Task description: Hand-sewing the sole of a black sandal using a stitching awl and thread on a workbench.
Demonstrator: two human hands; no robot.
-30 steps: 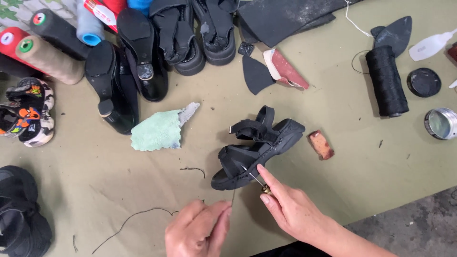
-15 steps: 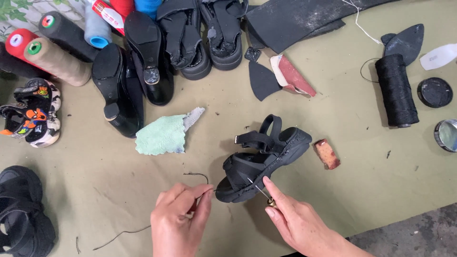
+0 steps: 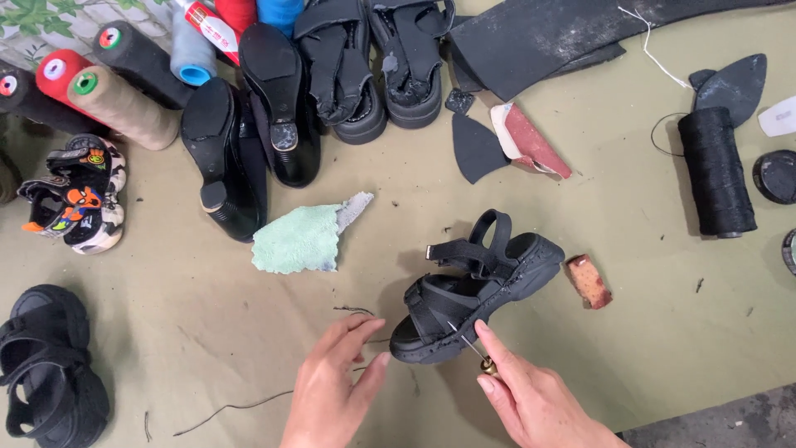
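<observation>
A black strappy sandal (image 3: 477, 286) lies on its side on the olive cloth table. My right hand (image 3: 531, 398) grips a thin metal awl (image 3: 473, 350) with a brass collar, its tip pushed into the sandal's toe edge. My left hand (image 3: 336, 386) sits just left of the toe, fingers pinched on a dark thread (image 3: 240, 406) that trails away to the left across the cloth.
A green rag (image 3: 300, 239) lies left of the sandal. Black heeled shoes (image 3: 249, 149), black sandals (image 3: 381, 62) and thread cones (image 3: 116, 99) line the back. A black thread spool (image 3: 716, 170), rubber sheet pieces (image 3: 580, 41) and a small brown block (image 3: 589, 280) lie right.
My left hand has moved up and right toward the sandal's toe, drawing the thread along. The right hand keeps the awl at the sole while the view has shifted slightly.
</observation>
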